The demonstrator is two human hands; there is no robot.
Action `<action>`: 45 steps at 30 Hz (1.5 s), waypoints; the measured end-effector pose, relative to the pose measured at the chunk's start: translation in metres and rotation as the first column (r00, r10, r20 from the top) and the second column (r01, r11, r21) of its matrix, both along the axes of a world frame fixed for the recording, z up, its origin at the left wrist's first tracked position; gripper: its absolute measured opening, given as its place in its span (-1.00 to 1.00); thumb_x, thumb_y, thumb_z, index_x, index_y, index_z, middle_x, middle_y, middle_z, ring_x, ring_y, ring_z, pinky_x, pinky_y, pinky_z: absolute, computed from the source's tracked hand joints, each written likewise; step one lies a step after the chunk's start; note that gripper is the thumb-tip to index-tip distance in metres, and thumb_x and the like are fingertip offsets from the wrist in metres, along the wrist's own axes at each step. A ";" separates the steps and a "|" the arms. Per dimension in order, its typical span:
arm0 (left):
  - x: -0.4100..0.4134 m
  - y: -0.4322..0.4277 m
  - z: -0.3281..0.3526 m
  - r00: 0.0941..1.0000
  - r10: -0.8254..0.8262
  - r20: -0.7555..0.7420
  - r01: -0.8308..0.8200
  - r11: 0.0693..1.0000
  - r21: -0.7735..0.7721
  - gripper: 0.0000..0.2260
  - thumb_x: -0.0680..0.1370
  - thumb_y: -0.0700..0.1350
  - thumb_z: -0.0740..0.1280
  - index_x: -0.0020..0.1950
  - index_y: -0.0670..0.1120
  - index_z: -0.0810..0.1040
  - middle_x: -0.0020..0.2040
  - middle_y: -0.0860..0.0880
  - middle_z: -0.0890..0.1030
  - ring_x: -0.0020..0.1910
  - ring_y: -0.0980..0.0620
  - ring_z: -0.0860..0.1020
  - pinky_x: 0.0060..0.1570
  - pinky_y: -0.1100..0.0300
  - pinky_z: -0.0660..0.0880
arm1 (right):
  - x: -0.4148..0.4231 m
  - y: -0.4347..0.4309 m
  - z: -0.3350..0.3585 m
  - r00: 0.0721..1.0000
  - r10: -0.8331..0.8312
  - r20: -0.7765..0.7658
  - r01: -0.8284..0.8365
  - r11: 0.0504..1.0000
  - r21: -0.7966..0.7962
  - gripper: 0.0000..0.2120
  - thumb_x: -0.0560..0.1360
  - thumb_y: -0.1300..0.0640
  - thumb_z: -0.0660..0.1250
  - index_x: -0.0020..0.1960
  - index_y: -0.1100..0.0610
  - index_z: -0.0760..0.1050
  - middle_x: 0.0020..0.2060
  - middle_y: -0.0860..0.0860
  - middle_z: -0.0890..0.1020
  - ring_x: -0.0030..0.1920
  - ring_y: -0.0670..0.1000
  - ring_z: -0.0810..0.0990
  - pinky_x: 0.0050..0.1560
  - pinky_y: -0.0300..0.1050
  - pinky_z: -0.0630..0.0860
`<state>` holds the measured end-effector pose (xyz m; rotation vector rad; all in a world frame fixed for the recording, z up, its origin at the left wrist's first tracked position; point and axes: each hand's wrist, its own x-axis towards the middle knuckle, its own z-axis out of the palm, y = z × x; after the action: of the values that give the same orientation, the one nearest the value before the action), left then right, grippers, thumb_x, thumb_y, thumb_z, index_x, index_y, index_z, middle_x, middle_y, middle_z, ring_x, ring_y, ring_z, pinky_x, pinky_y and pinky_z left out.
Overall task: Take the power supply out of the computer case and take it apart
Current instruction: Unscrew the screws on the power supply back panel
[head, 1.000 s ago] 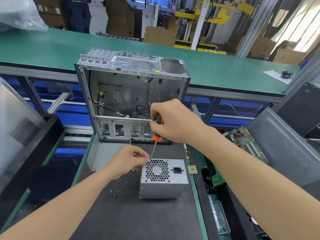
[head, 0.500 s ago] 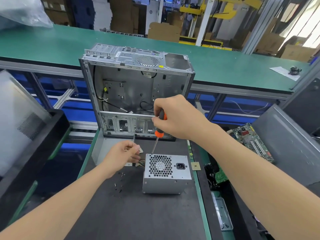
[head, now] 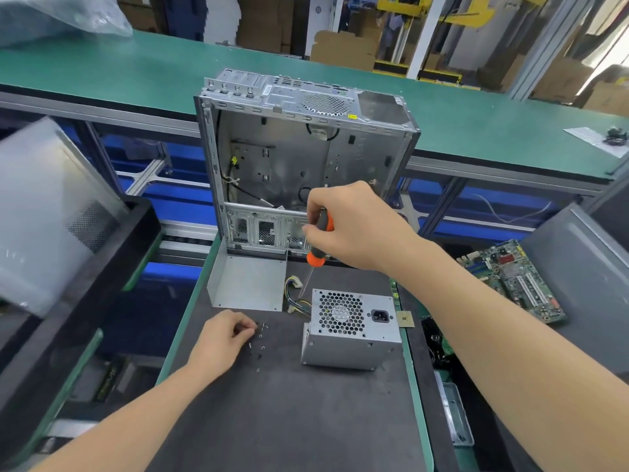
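The power supply (head: 350, 330) sits out of the computer case (head: 306, 158), on the dark desk (head: 289, 420) near its right edge. Its fan grille and socket face up, its long axis runs left to right, and its wires leave at the far left corner. The right grip (head: 354, 226) is closed around an orange screwdriver (head: 316, 257) above and beyond the box, apart from it; the shaft slants down-left, its tip just beside that far left corner. The left grip (head: 224, 338) lies left of the box, well apart, with fingertips curled together at loose screws (head: 259, 340); whether it pinches one, I cannot tell.
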<state>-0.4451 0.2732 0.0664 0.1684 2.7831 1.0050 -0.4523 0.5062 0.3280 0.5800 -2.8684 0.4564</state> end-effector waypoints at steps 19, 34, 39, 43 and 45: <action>-0.023 0.117 0.091 0.964 -0.170 -0.206 0.227 0.929 0.293 -0.82 0.66 -0.11 0.31 0.14 0.12 0.66 -0.03 0.16 0.65 -0.11 0.25 0.57 -0.10 0.42 0.45 | 0.019 0.059 0.015 0.982 -0.185 -0.035 0.185 0.982 0.023 -0.89 0.50 0.12 0.38 -0.17 0.10 0.51 -0.33 -0.08 0.61 -0.24 0.00 0.55 -0.19 -0.07 0.55; -0.051 0.168 0.109 0.834 -0.472 0.286 0.455 0.881 0.128 -0.83 0.68 -0.19 0.28 0.01 0.04 0.60 0.09 0.01 0.63 0.05 0.01 0.53 0.00 0.12 0.38 | 0.032 0.100 -0.003 0.969 -0.245 0.004 0.245 0.969 -0.039 -0.85 0.56 0.10 0.36 -0.15 0.11 0.48 -0.31 -0.05 0.62 -0.25 0.01 0.57 -0.14 0.09 0.62; -0.054 0.171 0.107 0.842 -0.419 0.340 0.393 0.908 0.147 -0.80 0.66 -0.23 0.30 -0.06 -0.01 0.64 0.07 0.00 0.65 0.07 0.06 0.54 0.07 0.15 0.36 | 0.029 0.098 -0.006 0.967 -0.253 0.010 0.254 0.966 -0.042 -0.86 0.54 0.09 0.35 -0.17 0.07 0.47 -0.31 -0.07 0.61 -0.25 0.01 0.58 -0.02 0.14 0.62; -0.055 0.171 0.105 0.843 -0.410 0.349 0.390 0.912 0.128 -0.81 0.66 -0.25 0.29 -0.01 -0.01 0.64 0.19 -0.02 0.65 0.22 0.02 0.55 0.13 0.16 0.35 | 0.027 0.097 -0.008 0.964 -0.264 0.024 0.265 0.964 -0.022 -0.87 0.54 0.07 0.34 -0.16 0.06 0.47 -0.30 -0.08 0.62 -0.24 0.01 0.59 0.06 0.17 0.61; -0.054 0.171 0.104 0.842 -0.405 0.357 0.383 0.914 0.132 -0.81 0.66 -0.25 0.28 0.01 -0.01 0.64 0.19 0.00 0.64 0.24 0.03 0.54 0.15 0.17 0.34 | 0.026 0.097 -0.008 0.963 -0.267 0.033 0.268 0.963 -0.017 -0.87 0.54 0.07 0.34 -0.16 0.06 0.46 -0.30 -0.07 0.62 -0.24 0.03 0.60 0.01 0.15 0.62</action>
<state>-0.4991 0.4440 0.1703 0.4803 2.2438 0.8951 -0.4264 0.6033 0.3201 0.1765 -2.9071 0.4537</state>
